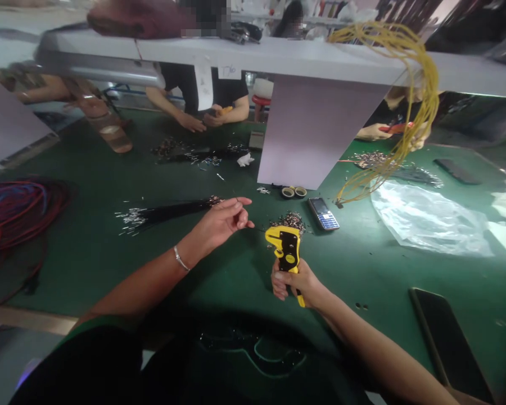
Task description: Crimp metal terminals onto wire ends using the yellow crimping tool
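My right hand (293, 281) is wrapped round the handles of a yellow and black wire stripper (287, 250), whose jaws point up and left. My left hand (227, 219), with a bracelet at the wrist, has its fingers curled near the tool's jaws; a thin dark wire shows between its fingertips and the jaws. Beyond the left hand lies a bundle of black wires (172, 211) with pale tips at the left end. Behind the tool sits a pile of small metal pieces (293, 220) on the green table (219, 281).
A keypad phone (322, 214) and tape rolls (294, 192) lie past the tool. Clear plastic (430, 219) and a large phone (449, 343) are at right. Red and blue cables (17, 216) lie left. Yellow wires (425, 84) hang from the shelf (295, 56). People work opposite.
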